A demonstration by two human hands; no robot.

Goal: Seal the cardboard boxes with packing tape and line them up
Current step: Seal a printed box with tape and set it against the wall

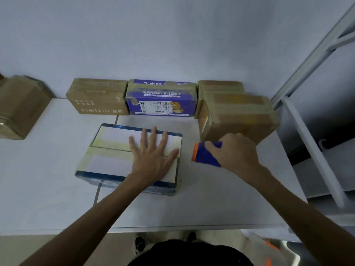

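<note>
Our right grip (236,152) curls round the blue-and-orange tape dispenser (206,154) just beside the white-topped, blue-edged cardboard box (107,150) on the white surface (48,189), while our left grip (151,158), fingers straight, presses its taped seam, likely to bed the tape.

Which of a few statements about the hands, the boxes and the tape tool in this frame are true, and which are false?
1. The left hand lies flat, fingers spread, on the blue-edged box. True.
2. The right hand holds nothing. False: it grips the blue and orange tape dispenser, to the right of that box.
3. The purple box stands against the wall beside the KIMTRUE box. True.
4. The blue-edged box's top flaps stand open. False: they lie closed, with tape along the seam.
</note>
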